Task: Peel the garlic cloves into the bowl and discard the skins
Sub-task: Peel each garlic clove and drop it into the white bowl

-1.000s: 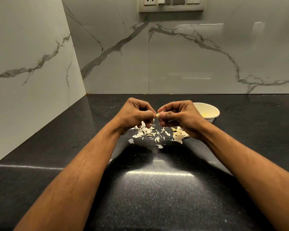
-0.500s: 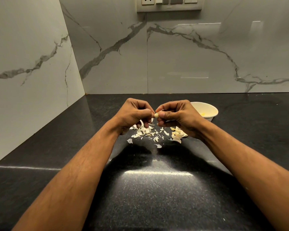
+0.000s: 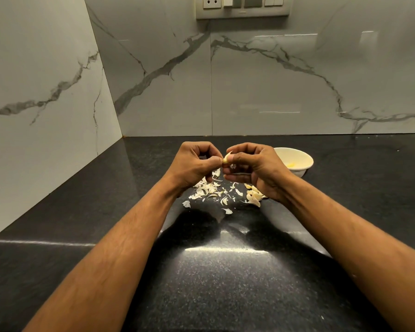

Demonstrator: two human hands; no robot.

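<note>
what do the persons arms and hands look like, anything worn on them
Both forearms are bare up to the frame edge, with no sleeves in view. The left hand and right hand wear no gloves, and no rings, watch, bracelets or markings show on the sides facing the camera. Fine hair shows along the forearms.

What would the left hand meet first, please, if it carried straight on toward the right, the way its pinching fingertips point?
Almost at once the garlic clove, which the right hand pinches from the other side; the left hand already seems to touch it. Depth is hard to judge from this single view.
</note>
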